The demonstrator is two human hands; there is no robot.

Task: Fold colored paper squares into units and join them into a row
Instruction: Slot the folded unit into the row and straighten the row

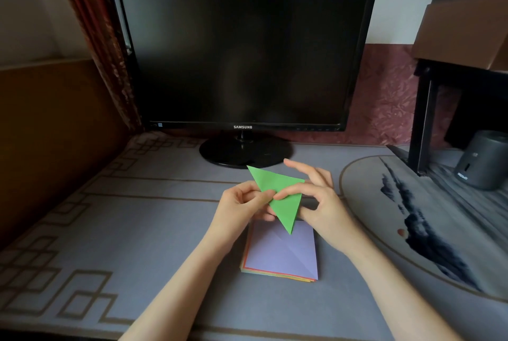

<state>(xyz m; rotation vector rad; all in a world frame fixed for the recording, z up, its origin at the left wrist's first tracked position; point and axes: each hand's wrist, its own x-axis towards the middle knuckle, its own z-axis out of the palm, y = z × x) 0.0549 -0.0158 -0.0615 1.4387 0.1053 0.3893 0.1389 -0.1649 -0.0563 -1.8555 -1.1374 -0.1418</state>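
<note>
A green paper, folded into a triangle, is held in the air above the desk with one point down. My left hand pinches its left edge between thumb and fingers. My right hand pinches its middle and right side, with the index finger raised. Just below lies a stack of colored paper squares with a lilac sheet on top, creased along a diagonal. Orange, red and yellow edges show beneath it.
A black monitor on a round stand fills the back of the grey patterned desk mat. A dark cylinder and a black shelf leg stand at the right, with cardboard boxes above.
</note>
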